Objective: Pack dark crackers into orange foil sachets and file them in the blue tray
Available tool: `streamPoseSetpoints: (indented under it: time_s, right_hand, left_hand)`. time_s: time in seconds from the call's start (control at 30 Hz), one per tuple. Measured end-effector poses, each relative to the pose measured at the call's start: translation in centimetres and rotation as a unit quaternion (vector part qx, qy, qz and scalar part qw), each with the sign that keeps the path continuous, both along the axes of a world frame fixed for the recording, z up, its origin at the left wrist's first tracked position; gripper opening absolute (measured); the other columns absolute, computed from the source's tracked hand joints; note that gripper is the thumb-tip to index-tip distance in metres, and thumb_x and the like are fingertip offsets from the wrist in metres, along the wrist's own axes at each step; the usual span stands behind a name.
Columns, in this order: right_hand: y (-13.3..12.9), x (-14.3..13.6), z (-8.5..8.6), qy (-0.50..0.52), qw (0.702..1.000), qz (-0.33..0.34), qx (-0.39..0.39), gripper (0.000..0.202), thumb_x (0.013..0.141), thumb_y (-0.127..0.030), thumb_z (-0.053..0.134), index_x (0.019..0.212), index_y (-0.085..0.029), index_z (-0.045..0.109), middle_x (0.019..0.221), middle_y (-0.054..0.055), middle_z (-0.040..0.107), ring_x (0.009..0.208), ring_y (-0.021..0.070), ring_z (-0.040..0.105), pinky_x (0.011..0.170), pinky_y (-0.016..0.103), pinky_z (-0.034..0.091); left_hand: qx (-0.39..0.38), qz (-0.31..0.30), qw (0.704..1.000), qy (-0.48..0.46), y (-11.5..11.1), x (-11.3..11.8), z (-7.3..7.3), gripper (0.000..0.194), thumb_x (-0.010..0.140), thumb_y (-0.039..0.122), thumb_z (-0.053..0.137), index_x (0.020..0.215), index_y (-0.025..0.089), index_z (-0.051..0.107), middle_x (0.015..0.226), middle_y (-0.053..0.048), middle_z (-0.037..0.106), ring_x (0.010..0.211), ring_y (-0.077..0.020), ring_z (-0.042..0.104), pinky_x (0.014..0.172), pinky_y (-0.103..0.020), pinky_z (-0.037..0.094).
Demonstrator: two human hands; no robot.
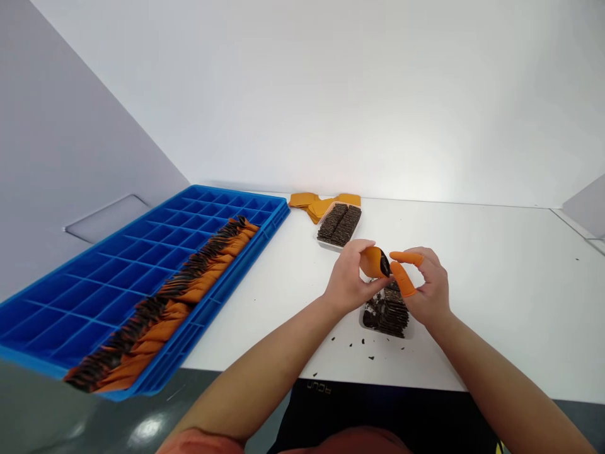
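My left hand [348, 280] is closed on an orange packet [372, 261], whose opening faces right with something dark inside it. Just right of that opening is my right hand [425, 284], its thumb and forefinger in orange finger covers and held apart, with nothing seen between them. Beneath both hands sits a clear tray [410, 328] of dark, thin pieces [390, 312], partly hidden by my fingers. Behind my left hand stands a white tray [329, 244] holding two rows of similar dark pieces [339, 224].
At the left, a blue compartment tray [108, 271] rests on another; filled orange packets [161, 328] line its right side. Flat orange packets [305, 200] lie at the back of the white table [496, 271]. Dark crumbs are scattered near the front edge.
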State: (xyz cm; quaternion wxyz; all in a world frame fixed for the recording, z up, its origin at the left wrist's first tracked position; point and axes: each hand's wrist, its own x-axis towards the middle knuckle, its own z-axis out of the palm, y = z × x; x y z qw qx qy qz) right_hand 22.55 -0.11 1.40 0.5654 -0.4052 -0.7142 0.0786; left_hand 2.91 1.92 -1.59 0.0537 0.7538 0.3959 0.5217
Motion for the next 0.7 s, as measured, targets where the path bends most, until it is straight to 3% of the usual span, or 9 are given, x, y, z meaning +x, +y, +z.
streamPoseSetpoints:
  time_s: [0.2, 0.4, 0.7]
  right_hand:
    - [0.11, -0.19, 0.14, -0.009, 1.0, 0.002, 0.001, 0.015, 0.104, -0.037, 0.072, 0.111, -0.029, 0.083, 0.099, 0.005, 0.081, 0.093, 0.0231, 0.075, 0.085, 0.045, 0.061]
    - [0.24, -0.25, 0.17, -0.023, 0.999, 0.016, 0.015, 0.012, 0.101, -0.029, 0.071, 0.093, -0.027, 0.08, 0.093, 0.005, 0.08, 0.087, 0.0217, 0.074, 0.081, 0.044, 0.06]
    - [0.34, -0.38, 0.32, -0.024, 0.999, 0.022, 0.004, 0.013, 0.104, -0.029, 0.071, 0.101, -0.027, 0.083, 0.095, 0.004, 0.082, 0.088, 0.0204, 0.076, 0.081, 0.042, 0.061]
  left_hand:
    - [-0.015, 0.01, 1.0, -0.019, -0.15, 0.01, -0.2, 0.085, 0.087, 0.054, 0.094, 0.151, 0.025, 0.048, 0.131, -0.014, 0.072, 0.117, -0.0301, 0.077, 0.1, -0.048, 0.066]
    - [0.002, 0.007, 1.0, -0.019, -0.05, -0.14, -0.18, 0.082, 0.086, 0.045, 0.094, 0.151, 0.024, 0.049, 0.135, -0.015, 0.071, 0.121, -0.0312, 0.076, 0.101, -0.048, 0.067]
    - [0.035, 0.025, 0.999, -0.017, -0.09, -0.14, -0.13, 0.081, 0.091, 0.05, 0.09, 0.154, 0.025, 0.047, 0.135, -0.016, 0.07, 0.122, -0.0311, 0.074, 0.104, -0.049, 0.065]
